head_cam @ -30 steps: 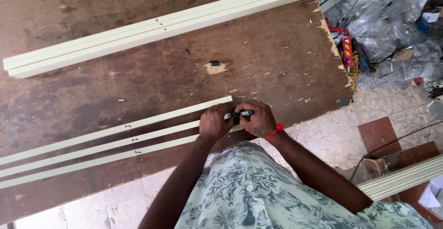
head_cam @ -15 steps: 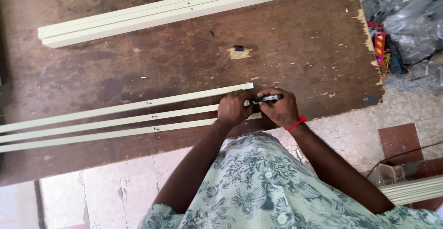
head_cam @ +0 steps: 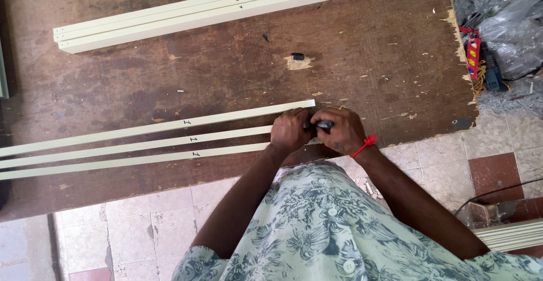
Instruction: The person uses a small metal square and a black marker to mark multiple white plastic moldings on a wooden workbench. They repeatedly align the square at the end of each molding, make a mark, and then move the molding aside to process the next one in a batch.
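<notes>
Worn brown wood makes up the surface [head_cam: 169, 71], chipped along its right edge, with tiled floor [head_cam: 141, 224] below it. Three pale cream strips [head_cam: 141, 143] lie side by side near the person, each already carrying a small dark mark at about the same point along its length; a second stack of cream profiles [head_cam: 226, 9] at the far edge also shows marks on top. So the marking looks done on the strips in view, as far as I can judge, and the right-hand ends are what is being handled. Both hands meet over those ends: the left hand [head_cam: 291, 130] is curled closed against a black marker [head_cam: 322, 125], the right hand [head_cam: 344, 131], with a red cord at the wrist, is clamped on it. Both forearms angle up from the torso, wrists bent down
</notes>
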